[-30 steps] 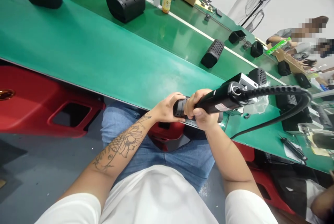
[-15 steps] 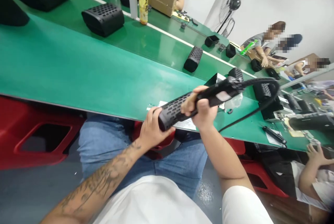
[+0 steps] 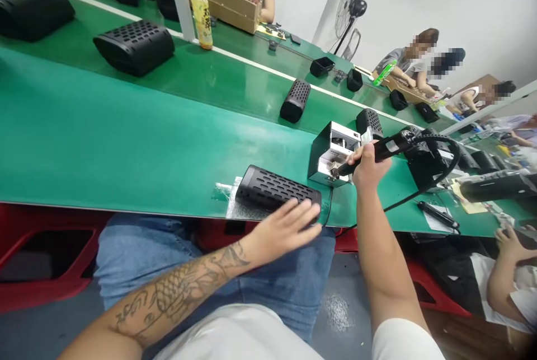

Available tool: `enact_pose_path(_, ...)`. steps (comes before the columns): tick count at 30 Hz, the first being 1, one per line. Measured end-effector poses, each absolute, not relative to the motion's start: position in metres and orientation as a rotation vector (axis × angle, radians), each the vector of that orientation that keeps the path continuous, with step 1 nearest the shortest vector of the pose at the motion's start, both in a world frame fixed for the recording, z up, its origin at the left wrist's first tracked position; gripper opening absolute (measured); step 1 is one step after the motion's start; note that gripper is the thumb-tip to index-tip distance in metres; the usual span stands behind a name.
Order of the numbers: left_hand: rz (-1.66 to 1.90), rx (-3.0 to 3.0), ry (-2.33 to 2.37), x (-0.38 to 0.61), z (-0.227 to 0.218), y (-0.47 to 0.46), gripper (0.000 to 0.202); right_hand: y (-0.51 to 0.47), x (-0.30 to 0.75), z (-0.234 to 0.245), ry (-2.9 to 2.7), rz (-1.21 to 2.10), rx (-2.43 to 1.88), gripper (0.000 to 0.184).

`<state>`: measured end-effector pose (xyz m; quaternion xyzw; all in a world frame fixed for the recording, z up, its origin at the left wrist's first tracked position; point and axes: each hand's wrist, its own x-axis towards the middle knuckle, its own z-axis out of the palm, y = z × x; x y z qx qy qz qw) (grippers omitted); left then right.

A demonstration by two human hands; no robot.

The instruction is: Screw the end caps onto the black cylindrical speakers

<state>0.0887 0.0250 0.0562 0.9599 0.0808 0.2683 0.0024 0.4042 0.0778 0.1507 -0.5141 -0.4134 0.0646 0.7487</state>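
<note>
A black perforated housing (image 3: pixel 277 186), like a speaker shell, lies lengthwise near the table's front edge on a pale wrap sheet (image 3: pixel 239 209). My left hand (image 3: pixel 285 231) rests against its right end, fingers stretched and not wrapped round it. My right hand (image 3: pixel 371 167) grips a black electric screwdriver (image 3: pixel 394 147) with a thick cable. Its tip points left and down at the front of a small black-and-white screw feeder box (image 3: pixel 329 153). Whether a screw sits on the tip is too small to tell.
More perforated housings (image 3: pixel 134 46) stand along the green table (image 3: pixel 126 141). A yellow drink bottle (image 3: pixel 202 15) stands by a white post. A second screwdriver (image 3: pixel 438 215) lies at the right, near a co-worker's hand (image 3: pixel 509 242). Other people sit across the table, and red stools flank me.
The housing has gone from a tilted hold in my left hand to lying on the table. My right hand has carried the screwdriver from the housing rightward to the feeder. My left hand has opened.
</note>
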Motion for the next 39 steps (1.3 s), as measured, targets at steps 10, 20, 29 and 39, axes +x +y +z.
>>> enact_pose_path(10, 0.152, 2.992, 0.955, 0.075, 0.128, 0.109, 0.113, 0.013, 0.341, 0.185, -1.029, 0.389, -0.871, 0.050)
enact_pose_path(20, 0.073, 2.934, 0.980, 0.073, 0.129, 0.098, 0.111, 0.022, 0.277, 0.178, -1.166, 0.565, -0.789, 0.061)
enact_pose_path(29, 0.073, 2.915, 0.959, 0.073, 0.131, 0.098, 0.108, 0.029, 0.271, 0.169, -1.229, 0.653, -0.814, 0.052)
enact_pose_path(39, 0.089, 2.890, 0.944, 0.074, 0.131, 0.099, 0.106, 0.033, 0.275, 0.168, -1.327, 0.793, -0.783, 0.049)
